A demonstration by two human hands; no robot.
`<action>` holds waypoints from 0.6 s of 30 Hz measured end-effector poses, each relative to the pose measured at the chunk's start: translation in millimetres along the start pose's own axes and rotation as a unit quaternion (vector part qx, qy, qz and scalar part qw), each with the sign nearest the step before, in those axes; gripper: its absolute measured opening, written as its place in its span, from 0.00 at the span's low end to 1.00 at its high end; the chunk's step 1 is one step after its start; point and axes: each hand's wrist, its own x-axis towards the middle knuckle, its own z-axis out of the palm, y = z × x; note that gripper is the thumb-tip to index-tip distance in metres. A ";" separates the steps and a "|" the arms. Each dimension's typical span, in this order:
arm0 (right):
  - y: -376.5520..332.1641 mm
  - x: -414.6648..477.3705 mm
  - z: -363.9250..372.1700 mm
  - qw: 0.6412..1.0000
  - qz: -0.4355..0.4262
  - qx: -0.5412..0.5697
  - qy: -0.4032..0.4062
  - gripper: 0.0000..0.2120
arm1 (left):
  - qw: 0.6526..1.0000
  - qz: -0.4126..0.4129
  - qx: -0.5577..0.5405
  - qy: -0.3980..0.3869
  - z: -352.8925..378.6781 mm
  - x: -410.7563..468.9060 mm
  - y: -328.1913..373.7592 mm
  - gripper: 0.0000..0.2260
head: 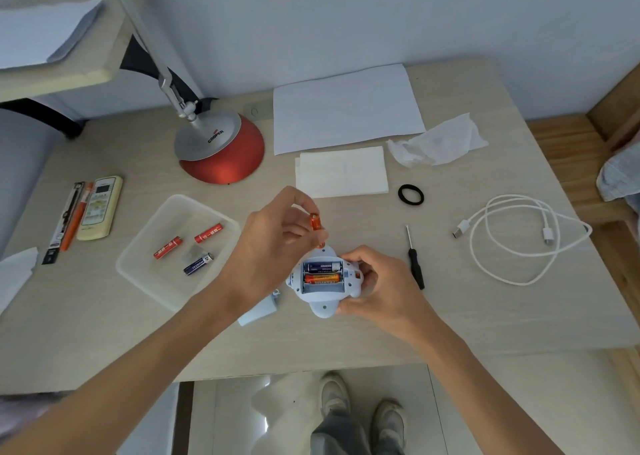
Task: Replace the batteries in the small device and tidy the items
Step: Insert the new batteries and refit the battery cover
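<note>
Near the desk's (485, 316) front edge, the right hand (377, 285) grips the pale-blue device (325, 281), two batteries seated in its open compartment. Just above, the left hand (277, 236) pinches an orange battery (316, 221). Three batteries lie in the clear tray (138, 267) at left.

Head view: looks steeply down, close over desk (450, 309).

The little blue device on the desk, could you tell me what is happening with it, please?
A person is changing its batteries. The right hand steadies the small pale-blue plastic device, whose open bay holds a dark-blue battery and an orange one. The left hand pinches another orange battery just above it. The pale-blue cover lies beside the device. The clear plastic tray holds two red batteries and one dark-blue one. A black-handled screwdriver lies to the right.
</note>
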 end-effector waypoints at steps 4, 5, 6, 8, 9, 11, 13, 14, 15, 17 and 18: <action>0.1 0.1 -0.1 1.000 -0.002 0.011 -0.004 0.27 | 0.999 -0.001 -0.040 -0.008 2.4 -21.9 -2.3 0.08; 0.2 0.2 -0.3 1.000 -0.003 0.014 -0.005 0.27 | 0.999 0.003 -0.036 -0.008 3.9 -26.6 -4.8 0.07; 0.5 0.1 -0.6 1.000 -0.004 0.016 -0.006 0.27 | 1.000 0.003 -0.030 -0.005 5.6 -30.7 -7.8 0.06; 0.0 -0.4 -1.2 1.000 -0.003 0.020 -0.008 0.28 | 1.000 -0.005 -0.014 0.001 8.1 -36.6 -14.5 0.04; -0.6 -0.6 -1.6 1.000 -0.002 0.021 -0.009 0.28 | 1.000 -0.007 0.001 0.002 8.9 -38.5 -18.2 0.04; -1.3 -0.6 -2.0 1.000 -0.002 0.023 -0.011 0.28 | 0.999 -0.006 0.040 -0.001 9.8 -40.5 -26.5 0.05; -1.4 -0.5 -2.3 1.000 -0.002 0.027 -0.012 0.28 | 0.998 -0.004 0.068 0.000 10.9 -41.3 -32.2 0.06; -1.3 -0.6 -2.6 1.000 -0.003 0.028 -0.013 0.27 | 0.997 -0.005 0.072 0.002 11.8 -41.5 -34.3 0.07; -1.4 -0.8 -2.8 0.999 -0.003 0.029 -0.014 0.27 | 0.997 -0.007 0.072 0.003 12.7 -41.8 -35.5 0.08; -1.9 -1.2 -2.8 1.000 -0.002 0.027 -0.013 0.27 | 0.997 0.001 0.080 0.004 14.8 -41.5 -37.6 0.10; -2.0 -1.4 -2.6 1.000 -0.001 0.026 -0.013 0.27 | 0.996 0.009 0.092 0.003 15.6 -40.6 -38.5 0.10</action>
